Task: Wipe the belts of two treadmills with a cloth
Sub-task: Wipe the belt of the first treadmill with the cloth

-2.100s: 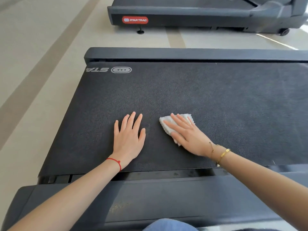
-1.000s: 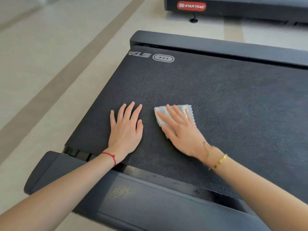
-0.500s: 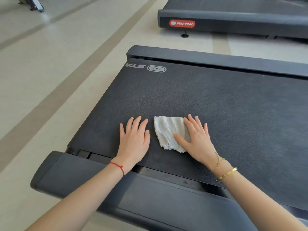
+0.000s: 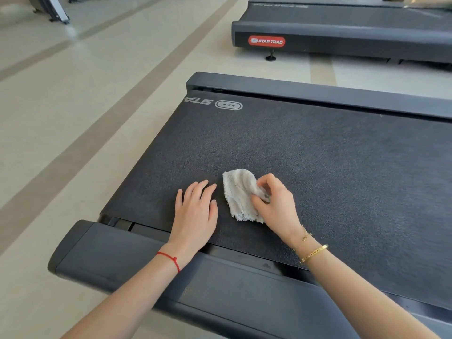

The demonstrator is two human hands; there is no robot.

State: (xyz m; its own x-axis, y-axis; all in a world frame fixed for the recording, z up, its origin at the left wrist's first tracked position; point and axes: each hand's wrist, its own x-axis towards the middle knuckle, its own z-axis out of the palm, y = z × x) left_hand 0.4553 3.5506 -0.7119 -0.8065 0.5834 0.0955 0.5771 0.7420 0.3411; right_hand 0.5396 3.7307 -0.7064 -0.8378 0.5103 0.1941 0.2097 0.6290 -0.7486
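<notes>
A dark textured treadmill belt fills the middle of the view, with a white logo near its far left corner. A small white cloth lies on the belt near its front edge. My right hand pinches the cloth's right side, its fingers curled and the fabric bunched under them. My left hand rests flat on the belt just left of the cloth, fingers straight. A second treadmill with a red label stands farther back at the upper right.
The near treadmill's grey side rail runs under my wrists, and another rail borders the belt's far side. Pale floor with darker stripes lies to the left. The base of another machine shows at the top left.
My right hand has gone from pressing flat on the cloth to curling its fingers and bunching it. The left hand stays flat on the belt. The view has shifted a little.
</notes>
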